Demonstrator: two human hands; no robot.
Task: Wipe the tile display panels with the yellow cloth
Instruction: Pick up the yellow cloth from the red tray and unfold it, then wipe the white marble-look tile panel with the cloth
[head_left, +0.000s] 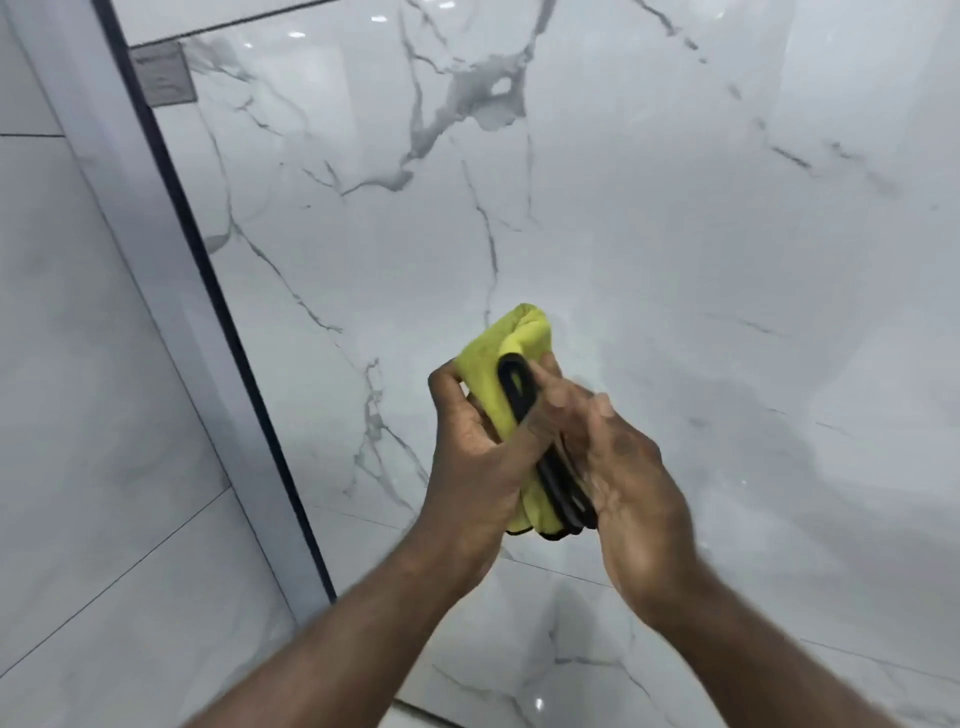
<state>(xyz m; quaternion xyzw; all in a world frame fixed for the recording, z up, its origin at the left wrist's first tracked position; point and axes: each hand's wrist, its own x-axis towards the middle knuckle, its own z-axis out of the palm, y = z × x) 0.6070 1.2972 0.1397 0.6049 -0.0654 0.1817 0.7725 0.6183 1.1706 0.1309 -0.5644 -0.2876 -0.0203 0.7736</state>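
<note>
A glossy marble panel (649, 234) with grey veins is filling the view. It is being bordered on its left by a dark frame strip (208, 270), and a small grey label (163, 73) is being shown at its upper left corner. Before the panel's lower middle, the folded yellow cloth (493, 353), edged in black, is being gripped by the left hand (478, 457), fingers curled round it. The right hand (628, 467) is being laid against it, fingers together and blurred; whether it is gripping cannot be told.

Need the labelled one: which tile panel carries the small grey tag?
The big veined panel behind the yellow cloth, right of the dark strip; its tag sits at the top-left corner.
</note>
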